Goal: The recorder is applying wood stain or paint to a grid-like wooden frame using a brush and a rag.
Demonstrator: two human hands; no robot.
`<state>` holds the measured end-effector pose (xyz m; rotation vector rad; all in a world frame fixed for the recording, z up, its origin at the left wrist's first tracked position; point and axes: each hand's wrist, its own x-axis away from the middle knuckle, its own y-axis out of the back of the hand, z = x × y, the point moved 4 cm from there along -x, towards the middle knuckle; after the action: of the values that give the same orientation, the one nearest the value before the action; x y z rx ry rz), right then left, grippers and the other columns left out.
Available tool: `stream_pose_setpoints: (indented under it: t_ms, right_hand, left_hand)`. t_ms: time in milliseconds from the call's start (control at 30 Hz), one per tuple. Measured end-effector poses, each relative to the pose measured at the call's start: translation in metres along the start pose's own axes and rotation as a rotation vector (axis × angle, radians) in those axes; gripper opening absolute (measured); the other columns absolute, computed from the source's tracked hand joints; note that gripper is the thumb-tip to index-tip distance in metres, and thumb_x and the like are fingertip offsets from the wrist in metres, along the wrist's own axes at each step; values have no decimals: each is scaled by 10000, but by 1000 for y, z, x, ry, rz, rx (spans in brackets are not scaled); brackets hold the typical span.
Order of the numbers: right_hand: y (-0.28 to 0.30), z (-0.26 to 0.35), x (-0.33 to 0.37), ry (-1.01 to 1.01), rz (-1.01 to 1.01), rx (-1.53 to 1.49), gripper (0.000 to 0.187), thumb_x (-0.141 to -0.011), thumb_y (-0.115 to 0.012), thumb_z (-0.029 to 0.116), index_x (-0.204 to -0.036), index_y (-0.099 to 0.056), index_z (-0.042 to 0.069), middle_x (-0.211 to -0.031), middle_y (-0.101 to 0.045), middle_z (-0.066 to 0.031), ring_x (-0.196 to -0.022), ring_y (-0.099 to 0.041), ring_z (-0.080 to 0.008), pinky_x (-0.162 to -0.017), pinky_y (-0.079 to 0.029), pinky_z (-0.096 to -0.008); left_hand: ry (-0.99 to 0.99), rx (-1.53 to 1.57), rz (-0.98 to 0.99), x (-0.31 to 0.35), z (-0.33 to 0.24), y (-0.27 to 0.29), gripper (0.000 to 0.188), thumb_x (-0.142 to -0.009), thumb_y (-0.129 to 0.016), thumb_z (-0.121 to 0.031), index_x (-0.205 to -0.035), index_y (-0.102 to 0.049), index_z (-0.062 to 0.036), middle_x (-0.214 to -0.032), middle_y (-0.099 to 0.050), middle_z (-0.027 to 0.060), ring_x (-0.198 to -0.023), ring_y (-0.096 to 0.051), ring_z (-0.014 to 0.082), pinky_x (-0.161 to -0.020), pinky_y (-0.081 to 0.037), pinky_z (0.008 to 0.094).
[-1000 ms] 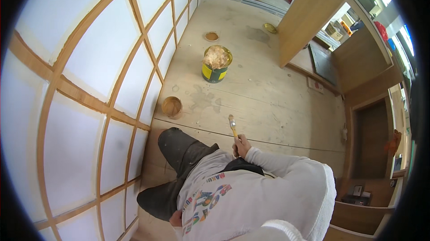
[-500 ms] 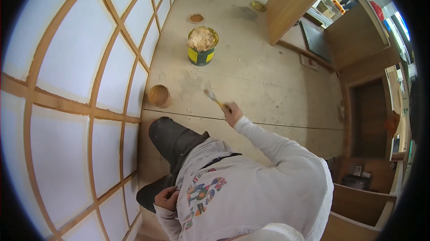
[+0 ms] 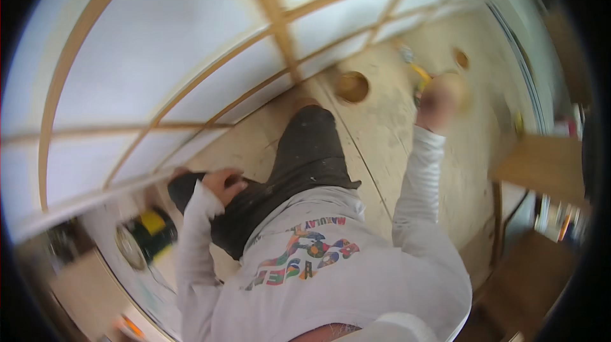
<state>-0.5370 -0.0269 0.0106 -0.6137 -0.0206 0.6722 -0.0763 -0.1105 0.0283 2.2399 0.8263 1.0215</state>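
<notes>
My right hand, smeared by motion, is closed round a paintbrush with a yellow handle. The brush's pale bristles point away from me, toward the lattice panel. Behind the hand, a blurred can with pale, crumpled material at its mouth is partly hidden. A round tub of brown contents stands on the floor beside the panel, beyond my knee. Over my dark trouser leg, my left hand has its fingers loosely bent and apart, with nothing visible in it.
A large panel with wooden strips and white squares rises along the left and far side. A small brown lid lies on the pale floor. A dark green and yellow can is at the lower left. Wooden cabinetry stands right.
The view has swung round, so the panel now spans the top. My right hand has moved with the brush to near the can. My left hand has left my waist for my leg.
</notes>
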Motion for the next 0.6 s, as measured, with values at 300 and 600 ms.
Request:
stream_pose_setpoints:
  t_ms: [300,600]
  right_hand:
    - [-109,8,-4,148,231,-82,205,-817,-515,-45,-1014,-528,10,-1024,-556,-230,-834,-607,-247,-714,-546,-353]
    - [-191,5,52,408,364,164,291,-836,-486,-42,-1087,-383,61,-981,-565,-261,-876,-599,-315,-735,-536,-406]
  left_hand:
    - [-49,-205,121,-52,37,-7,385,-736,-637,-239,-1057,-564,-40,-914,-630,135,-808,-616,262,-732,-488,345]
    - [131,-540,292,-108,100,-29,500,-764,-617,-333,-1160,-489,-58,-1111,-557,161,-1015,-537,306,-860,-437,375]
